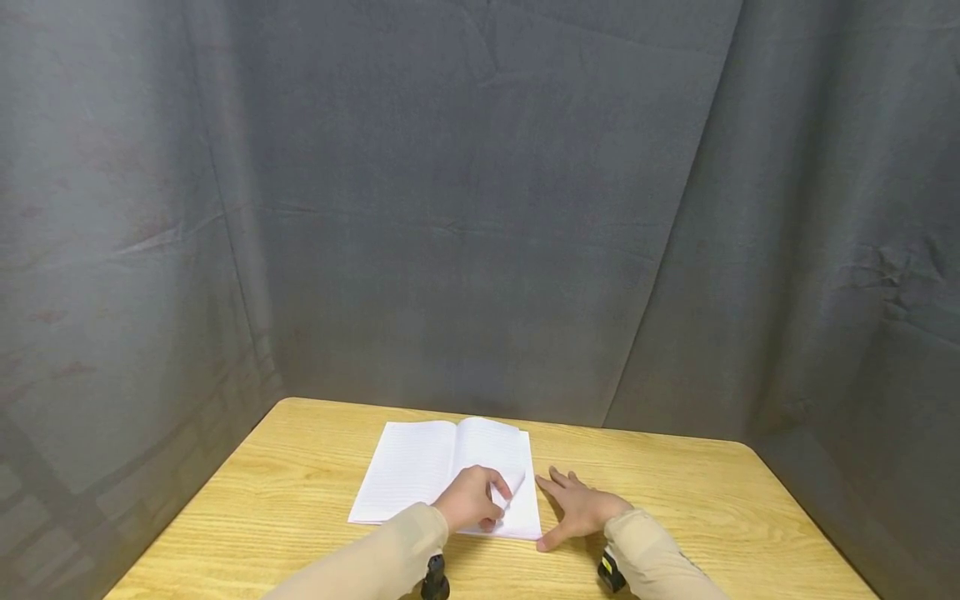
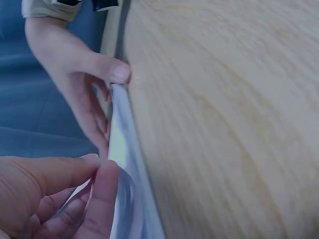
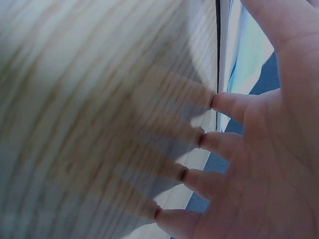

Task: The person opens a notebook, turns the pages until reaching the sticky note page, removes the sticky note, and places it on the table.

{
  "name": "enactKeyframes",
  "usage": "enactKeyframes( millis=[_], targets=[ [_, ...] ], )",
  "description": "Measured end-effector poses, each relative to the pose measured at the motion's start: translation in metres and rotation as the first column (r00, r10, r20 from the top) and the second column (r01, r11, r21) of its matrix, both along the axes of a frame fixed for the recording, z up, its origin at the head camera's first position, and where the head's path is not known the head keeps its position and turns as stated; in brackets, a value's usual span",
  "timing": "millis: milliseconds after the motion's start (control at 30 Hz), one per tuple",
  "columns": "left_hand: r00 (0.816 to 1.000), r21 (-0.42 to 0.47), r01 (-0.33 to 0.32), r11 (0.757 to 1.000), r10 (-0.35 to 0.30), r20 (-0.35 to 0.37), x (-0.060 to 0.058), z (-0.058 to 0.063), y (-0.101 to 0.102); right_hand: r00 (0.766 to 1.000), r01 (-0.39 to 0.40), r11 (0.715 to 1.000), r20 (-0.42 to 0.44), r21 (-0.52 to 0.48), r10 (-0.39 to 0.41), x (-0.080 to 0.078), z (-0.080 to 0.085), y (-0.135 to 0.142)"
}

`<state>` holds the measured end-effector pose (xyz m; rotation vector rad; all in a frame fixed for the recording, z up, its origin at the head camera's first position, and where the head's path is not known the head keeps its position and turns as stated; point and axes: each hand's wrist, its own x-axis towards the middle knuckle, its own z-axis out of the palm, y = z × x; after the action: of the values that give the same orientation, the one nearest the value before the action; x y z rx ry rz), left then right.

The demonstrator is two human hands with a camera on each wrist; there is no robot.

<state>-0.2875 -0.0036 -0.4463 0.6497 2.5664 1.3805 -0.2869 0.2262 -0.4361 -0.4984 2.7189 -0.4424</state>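
Observation:
An open notebook [image 1: 405, 471] with lined white pages lies on the wooden table. Over its right half, my left hand [image 1: 472, 498] pinches a page between thumb and fingers, and the page's lower right corner is lifted and curled. The same left hand [image 2: 60, 199] shows close up with thumb and forefinger tips together at the paper. Beside the notebook's right edge, my right hand [image 1: 581, 506] rests with fingers spread, its thumb at the lower right corner. In the right wrist view, the fingertips of the right hand [image 3: 264, 154] touch the tabletop.
The wooden table [image 1: 675, 492] has rounded far corners and extends to both sides of the notebook. Grey cloth [image 1: 465, 250] hangs behind and along both sides of it. A dark device [image 1: 435, 577] sits under the left wrist, another [image 1: 611, 572] under the right.

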Motion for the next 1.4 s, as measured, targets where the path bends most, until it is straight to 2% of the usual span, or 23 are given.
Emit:
enactKeyframes(
  millis=[333, 633, 833, 1000, 1400],
  targets=[
    [0.999, 0.112, -0.041, 0.993, 0.038, 0.024, 0.004, 0.022, -0.020, 1.000, -0.006, 1.000, -0.003, 0.003, 0.006, 0.000, 0.000, 0.000],
    [0.996, 0.177, -0.075, 0.981, 0.081, -0.026, 0.000, 0.038, -0.046, 0.999, -0.023, 1.000, 0.023, -0.021, 0.024, 0.000, 0.000, 0.001],
    [0.992, 0.229, -0.118, 0.966, 0.126, -0.020, 0.002, 0.049, -0.066, 0.999, -0.023, 1.000, 0.036, -0.009, 0.023, 0.000, 0.002, 0.001],
    [0.983, 0.240, -0.176, 0.955, 0.185, -0.015, 0.005, 0.052, -0.083, 0.999, -0.028, 1.000, 0.040, -0.003, 0.028, -0.001, 0.003, 0.001],
    [0.944, 0.243, -0.323, 0.915, 0.331, 0.010, 0.011, 0.049, -0.124, 0.998, -0.040, 0.999, 0.051, 0.005, 0.040, -0.003, 0.004, 0.001]
  ],
)
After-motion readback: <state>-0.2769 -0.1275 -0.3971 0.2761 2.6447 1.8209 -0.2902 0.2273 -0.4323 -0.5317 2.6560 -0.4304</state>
